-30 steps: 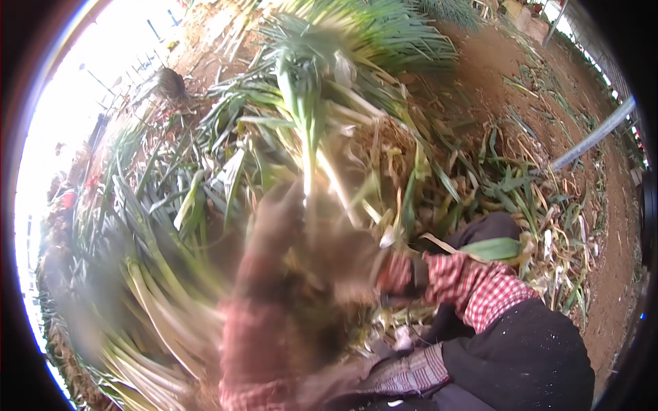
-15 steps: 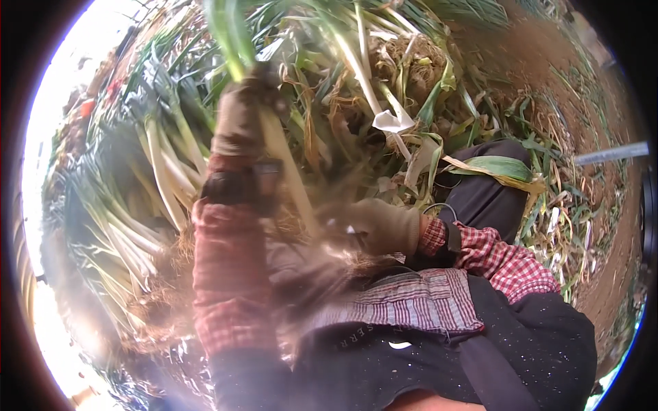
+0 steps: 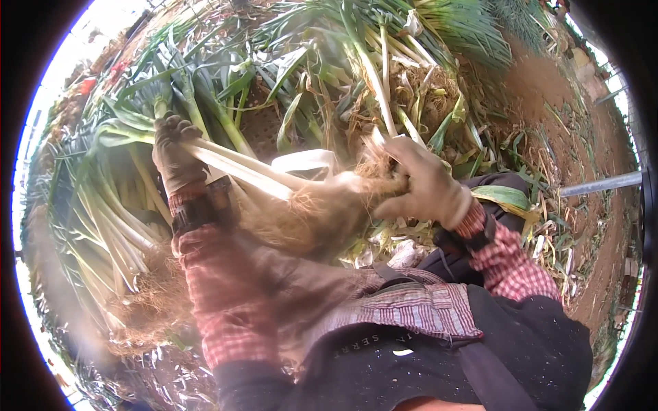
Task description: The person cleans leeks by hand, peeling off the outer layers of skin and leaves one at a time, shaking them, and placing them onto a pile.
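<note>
My left hand (image 3: pixel 179 154), in a beige work glove, is closed around long green onions (image 3: pixel 240 168), gripping them where the white stalks turn green. They lie slanted across my lap, with their shaggy tan roots (image 3: pixel 301 205) toward the right. At the root end is my right hand (image 3: pixel 428 185), also gloved, its thumb and fingers spread apart beside a tuft of roots (image 3: pixel 377 171). Whether it touches the tuft is blurred. A loose white strip of peel (image 3: pixel 305 161) curves above the stalks.
More green onions (image 3: pixel 113 226) lie in a row at my left, roots toward me. Another bundle (image 3: pixel 466 31) lies at the far side, near a rooty clump (image 3: pixel 425 89). Peeled leaves litter the brown soil (image 3: pixel 548 89); one green leaf (image 3: pixel 504 196) rests on my knee. A metal bar (image 3: pixel 603 183) juts in from the right.
My left hand has moved left and toward me, tilting the onions from steep to nearly level. My right hand has risen away to the right, and its fingers have spread.
</note>
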A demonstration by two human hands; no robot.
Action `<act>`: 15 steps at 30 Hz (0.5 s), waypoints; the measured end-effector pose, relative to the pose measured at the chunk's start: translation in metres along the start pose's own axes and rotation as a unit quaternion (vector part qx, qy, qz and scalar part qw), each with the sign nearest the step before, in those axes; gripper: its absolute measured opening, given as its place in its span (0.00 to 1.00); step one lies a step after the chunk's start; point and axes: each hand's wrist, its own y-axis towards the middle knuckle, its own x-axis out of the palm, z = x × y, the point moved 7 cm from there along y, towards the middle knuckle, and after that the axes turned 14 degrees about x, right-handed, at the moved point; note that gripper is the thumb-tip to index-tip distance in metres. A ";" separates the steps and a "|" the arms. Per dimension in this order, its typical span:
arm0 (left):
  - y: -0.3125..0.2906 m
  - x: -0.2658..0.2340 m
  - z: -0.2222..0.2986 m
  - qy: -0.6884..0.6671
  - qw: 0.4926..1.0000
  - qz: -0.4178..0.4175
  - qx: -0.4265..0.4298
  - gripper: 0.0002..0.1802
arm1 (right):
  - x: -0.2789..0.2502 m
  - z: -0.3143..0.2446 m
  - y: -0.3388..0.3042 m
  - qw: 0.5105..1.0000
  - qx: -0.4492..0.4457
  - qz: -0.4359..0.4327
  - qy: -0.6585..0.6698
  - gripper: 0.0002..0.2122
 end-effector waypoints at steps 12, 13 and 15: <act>-0.006 -0.016 -0.034 -0.053 0.993 0.025 -0.103 0.07 | 0.077 0.016 -0.034 0.886 0.084 -0.270 0.367 0.16; -0.004 -0.022 -0.042 -0.034 0.989 0.049 -0.135 0.07 | 0.071 0.014 -0.046 0.887 0.085 -0.271 0.363 0.16; -0.021 0.001 -0.059 0.025 0.990 0.049 -0.130 0.08 | 0.053 0.019 -0.068 0.893 0.093 -0.263 0.354 0.16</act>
